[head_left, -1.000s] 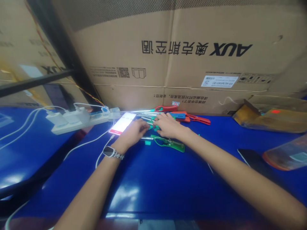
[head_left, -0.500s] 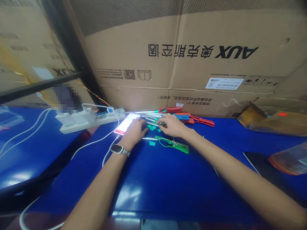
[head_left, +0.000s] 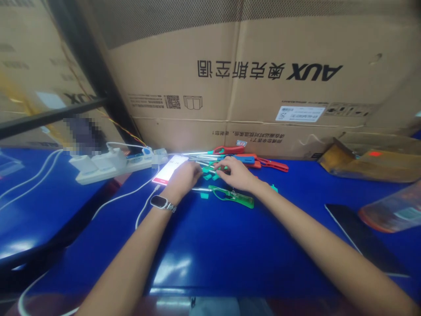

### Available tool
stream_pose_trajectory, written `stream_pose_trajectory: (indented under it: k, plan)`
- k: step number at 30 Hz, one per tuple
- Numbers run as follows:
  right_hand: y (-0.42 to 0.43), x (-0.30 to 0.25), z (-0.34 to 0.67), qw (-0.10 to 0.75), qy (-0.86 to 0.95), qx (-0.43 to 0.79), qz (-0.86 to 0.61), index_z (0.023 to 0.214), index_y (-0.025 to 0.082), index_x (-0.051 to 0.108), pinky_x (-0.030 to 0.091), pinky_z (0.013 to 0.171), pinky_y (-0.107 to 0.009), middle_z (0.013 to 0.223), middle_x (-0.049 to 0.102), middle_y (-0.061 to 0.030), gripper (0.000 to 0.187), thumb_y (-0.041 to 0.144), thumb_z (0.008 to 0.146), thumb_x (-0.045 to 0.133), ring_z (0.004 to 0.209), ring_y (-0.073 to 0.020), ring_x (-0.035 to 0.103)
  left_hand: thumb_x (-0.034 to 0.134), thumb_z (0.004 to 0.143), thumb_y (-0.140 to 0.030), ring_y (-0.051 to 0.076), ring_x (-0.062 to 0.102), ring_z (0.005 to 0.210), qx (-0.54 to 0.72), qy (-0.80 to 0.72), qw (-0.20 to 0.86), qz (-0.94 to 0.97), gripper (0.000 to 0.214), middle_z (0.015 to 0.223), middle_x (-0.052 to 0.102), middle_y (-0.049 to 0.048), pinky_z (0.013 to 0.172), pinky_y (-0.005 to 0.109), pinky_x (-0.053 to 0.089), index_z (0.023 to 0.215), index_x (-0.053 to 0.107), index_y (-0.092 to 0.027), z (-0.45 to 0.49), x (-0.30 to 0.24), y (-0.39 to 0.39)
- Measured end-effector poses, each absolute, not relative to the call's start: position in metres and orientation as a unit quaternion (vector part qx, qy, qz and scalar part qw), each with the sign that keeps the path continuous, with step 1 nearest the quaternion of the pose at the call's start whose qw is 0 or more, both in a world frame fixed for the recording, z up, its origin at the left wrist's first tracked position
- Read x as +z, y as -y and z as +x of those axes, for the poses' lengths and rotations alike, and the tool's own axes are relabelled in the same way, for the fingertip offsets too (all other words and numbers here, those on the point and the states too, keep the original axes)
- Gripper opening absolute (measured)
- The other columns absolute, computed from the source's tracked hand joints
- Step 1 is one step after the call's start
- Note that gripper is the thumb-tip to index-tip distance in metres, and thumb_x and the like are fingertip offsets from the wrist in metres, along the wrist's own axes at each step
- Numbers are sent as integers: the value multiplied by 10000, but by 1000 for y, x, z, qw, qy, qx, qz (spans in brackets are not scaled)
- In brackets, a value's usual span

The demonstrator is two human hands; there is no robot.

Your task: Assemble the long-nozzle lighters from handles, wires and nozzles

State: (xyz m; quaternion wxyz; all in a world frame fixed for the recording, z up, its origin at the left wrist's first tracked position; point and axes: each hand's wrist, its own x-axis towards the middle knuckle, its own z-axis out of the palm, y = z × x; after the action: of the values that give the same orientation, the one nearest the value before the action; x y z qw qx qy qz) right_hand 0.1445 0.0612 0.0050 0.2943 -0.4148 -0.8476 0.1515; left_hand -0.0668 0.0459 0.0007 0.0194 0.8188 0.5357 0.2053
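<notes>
My left hand (head_left: 183,177), a watch (head_left: 160,202) on its wrist, is closed beside the lit phone (head_left: 169,170); what its fingertips grip is hidden. Across a small gap, my right hand (head_left: 238,173) has its fingers bent round a long-necked lighter, mostly covered by the hand. Small turquoise pieces (head_left: 208,177) lie between and below the fingertips. Behind the hands is a pile of lighters with metal stems: a red lighter (head_left: 230,150), a blue-handled lighter (head_left: 243,159) and another red lighter (head_left: 274,165). Nearer me lies a green lighter (head_left: 238,198), its stem pointing left.
A white power strip (head_left: 98,173) with plugs and cables (head_left: 125,197) stands left. Upright cardboard (head_left: 263,101) backs the blue table (head_left: 230,254). To the right are a dark flat device (head_left: 358,237), a clear container (head_left: 391,215) and a brown packet (head_left: 371,162).
The view has shifted slightly. My hands stay over the lighters, fingers moving a little; the gap between them looks wider. A turquoise piece now shows beyond my right forearm.
</notes>
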Motion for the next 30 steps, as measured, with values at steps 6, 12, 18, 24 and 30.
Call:
stream_pose_trajectory:
  k: [6,12,18,24,30]
  plan:
    - [-32,10,159,380,792,256,-404,1041,182,690,451,682,-289,880,692,-40,209,314,909,597,752,-163,593,595,927,-206,191,586,804,269,-361,54,891,110,834,646,44,743,298,441,855,667,-166,-55,12,-29]
    - [-19,-5,167,394,747,351,-404,934,176,698,477,665,-283,916,728,-43,199,350,844,666,722,-152,613,579,948,-255,172,606,806,282,-342,118,889,141,858,648,31,774,297,459,861,659,-179,-40,13,-20]
    - [-12,-10,174,389,715,386,-434,949,179,654,492,634,-289,793,722,-34,214,373,860,635,696,-179,667,706,829,-335,224,628,927,213,-424,148,868,240,1010,672,61,814,333,487,1020,679,-191,-55,6,-23]
    - [-7,-28,179,410,707,373,-440,909,197,623,478,632,-287,781,704,-25,200,394,874,619,665,-168,637,650,750,-169,236,661,922,73,-465,127,873,259,987,722,54,815,318,479,998,719,-202,-54,9,-31]
    - [-6,-39,172,420,705,363,-441,886,191,613,391,540,-248,655,629,11,191,382,875,612,553,-128,503,605,704,-120,244,665,805,1,-440,39,897,196,874,726,65,727,316,461,841,716,-206,-32,27,-38]
